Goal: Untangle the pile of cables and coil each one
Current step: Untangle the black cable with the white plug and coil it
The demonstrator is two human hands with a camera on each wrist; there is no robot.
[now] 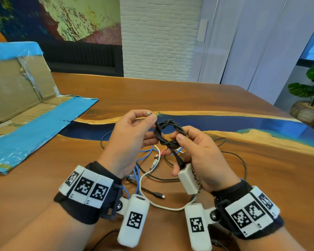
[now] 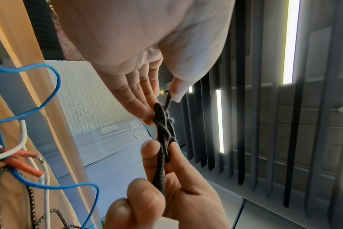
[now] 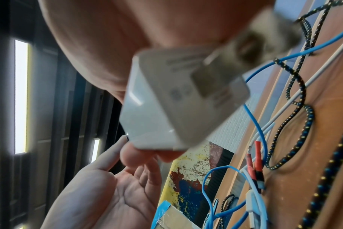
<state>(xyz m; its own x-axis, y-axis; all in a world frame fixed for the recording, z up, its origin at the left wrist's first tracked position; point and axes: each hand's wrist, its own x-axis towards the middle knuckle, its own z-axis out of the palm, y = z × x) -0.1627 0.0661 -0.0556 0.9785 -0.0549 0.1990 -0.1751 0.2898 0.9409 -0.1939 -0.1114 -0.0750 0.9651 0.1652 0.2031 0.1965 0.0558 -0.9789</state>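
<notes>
**Black cable coil held in both hands above the cable pile**

Head view. Left hand [image 1: 129, 136]: thumb and forefinger pinched on the metal plug end [image 1: 149, 113] of the black cable [image 1: 168, 134], lower fingers curled against the coil's left side. Right hand [image 1: 198, 156]: thumb and forefinger clamped on the coil's right side, remaining fingers curled round the white adapter block [image 1: 188, 179] at the cable's other end. Coil: small, round, twisted, matt black, held in the air near the wooden table [image 1: 188, 98]'s near edge. Beneath, on the table: loose pile [image 1: 152, 165] of blue, white and speckled braided cables. Opened cardboard box [image 1: 24, 98] with blue tape, left edge.

Left wrist view. Coil [image 2: 164, 128] seen edge-on, ribbed braid; left fingertips [image 2: 147, 117] touch its upper part, right fingers [image 2: 153, 156] pinch the lower part. Plug hidden behind thumb.

Right wrist view. Adapter [image 3: 166, 100] fills the middle, blurred, smooth white plastic; the coil is hidden behind it. Left palm [image 3: 116, 195] visible below, fingers partly cut off.
</notes>
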